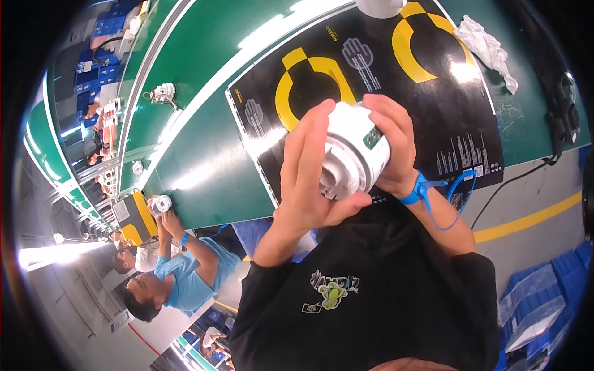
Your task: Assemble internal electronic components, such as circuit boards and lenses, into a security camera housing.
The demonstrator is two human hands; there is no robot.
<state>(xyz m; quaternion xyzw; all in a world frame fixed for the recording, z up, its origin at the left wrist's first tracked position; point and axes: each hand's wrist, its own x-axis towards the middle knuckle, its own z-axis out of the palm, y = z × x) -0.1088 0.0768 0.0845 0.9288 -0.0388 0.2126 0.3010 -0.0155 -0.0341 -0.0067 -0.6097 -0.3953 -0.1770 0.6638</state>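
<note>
Wore a loose black tee (383,315), with short sleeves (267,272) down to about the elbows. Showed a front print (327,287): pale lettering (340,282) across the top, a green cartoon figure (335,297) below that, a small white-outlined box (311,307) at lower left. Had a bright blue band (414,191) strapped round the right wrist (402,183), plus a thin blue cord (461,177) off it, coiled in part. Had left hand (303,170) and right hand (396,139) bare.

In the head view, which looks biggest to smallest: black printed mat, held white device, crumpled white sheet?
Black printed mat
Held white device
Crumpled white sheet
The device seems nearer, so real sizes are unsure.
</note>
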